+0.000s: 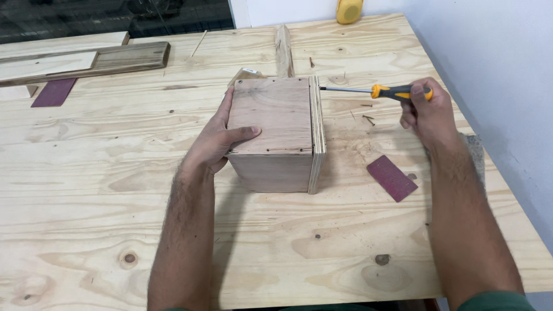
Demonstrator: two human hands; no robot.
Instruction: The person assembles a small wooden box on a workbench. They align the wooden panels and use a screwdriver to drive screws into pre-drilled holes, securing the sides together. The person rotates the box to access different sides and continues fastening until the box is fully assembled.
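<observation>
On the plywood desk [86,230], left hand [216,144] clasped against the wooden box [276,132] from its left, thumb on top; beyond, right hand [429,112] fisted around a screwdriver [374,90], tip at the box's right panel.

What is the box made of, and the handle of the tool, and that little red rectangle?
The box looks like bare plywood: layered stripes show along its right edge, with no paint. The screwdriver in the right hand has a glossy yellow and black handle, probably plastic or rubber, and a shiny metal shaft. The red rectangle looks matte and flat, likely sandpaper.
</observation>
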